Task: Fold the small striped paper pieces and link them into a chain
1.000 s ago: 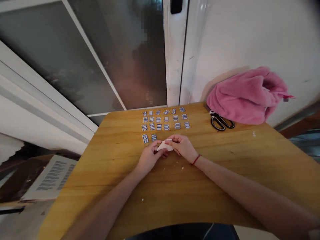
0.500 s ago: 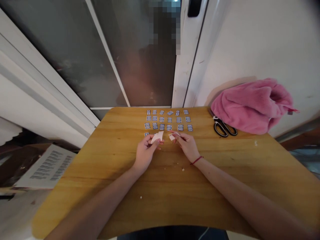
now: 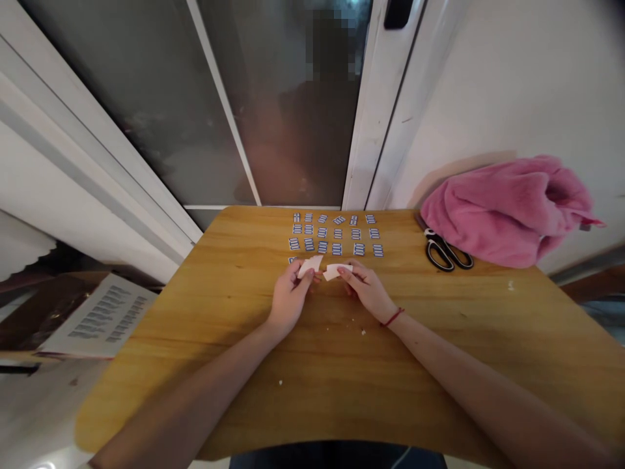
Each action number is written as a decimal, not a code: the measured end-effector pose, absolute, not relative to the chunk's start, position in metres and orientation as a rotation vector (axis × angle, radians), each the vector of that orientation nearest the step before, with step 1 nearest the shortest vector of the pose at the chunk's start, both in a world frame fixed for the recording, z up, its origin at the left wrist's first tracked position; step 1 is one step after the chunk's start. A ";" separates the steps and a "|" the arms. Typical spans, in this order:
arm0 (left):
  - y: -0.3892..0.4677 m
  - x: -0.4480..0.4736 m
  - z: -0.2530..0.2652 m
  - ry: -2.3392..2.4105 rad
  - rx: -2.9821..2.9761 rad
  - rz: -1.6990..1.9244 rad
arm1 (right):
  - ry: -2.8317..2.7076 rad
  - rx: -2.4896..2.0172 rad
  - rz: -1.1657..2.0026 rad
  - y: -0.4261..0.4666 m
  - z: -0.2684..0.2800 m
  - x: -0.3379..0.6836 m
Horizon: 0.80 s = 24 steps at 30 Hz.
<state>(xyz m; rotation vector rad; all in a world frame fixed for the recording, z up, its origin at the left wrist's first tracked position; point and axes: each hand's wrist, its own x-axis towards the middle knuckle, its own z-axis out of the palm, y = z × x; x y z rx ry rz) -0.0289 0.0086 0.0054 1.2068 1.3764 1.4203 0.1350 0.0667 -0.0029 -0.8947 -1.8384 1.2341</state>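
Observation:
My left hand is closed on a small fan of white paper slips, thumb on top. Between the thumb and fingers of my right hand is a single white paper slip, its free end pointing at the left hand's slips. A narrow gap lies between the two. Just beyond both hands, small blue-and-white printed paper pieces lie in rows on the wooden table. The nearest row is partly hidden by my left hand.
Black-handled scissors lie at the table's right, against a pink plush cloth. Tiny white scraps dot the tabletop. A glass sliding door stands behind the table. A cardboard box with a printed flap sits below left.
The slip in my right hand has turned and now shows more of its white face. The whole view has shifted slightly, so everything sits a little further right.

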 end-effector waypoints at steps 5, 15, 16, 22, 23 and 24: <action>0.006 -0.022 0.005 1.220 1.121 1.218 | -1.787 -0.894 1.287 0.063 -0.004 0.135; 0.002 -0.020 0.011 0.922 0.848 1.103 | -2.009 -0.814 1.217 0.062 -0.001 0.134; 0.002 -0.020 0.011 0.947 0.856 1.113 | -1.984 -0.838 1.259 0.062 -0.001 0.134; 0.005 -0.023 0.010 1.022 0.823 1.193 | -1.863 -0.948 1.286 0.075 -0.007 0.140; 0.005 -0.024 0.010 1.028 0.810 1.211 | -1.926 -0.982 1.169 0.079 -0.008 0.143; 0.006 -0.025 0.010 1.033 0.802 1.226 | -2.022 -1.032 1.019 0.083 -0.008 0.145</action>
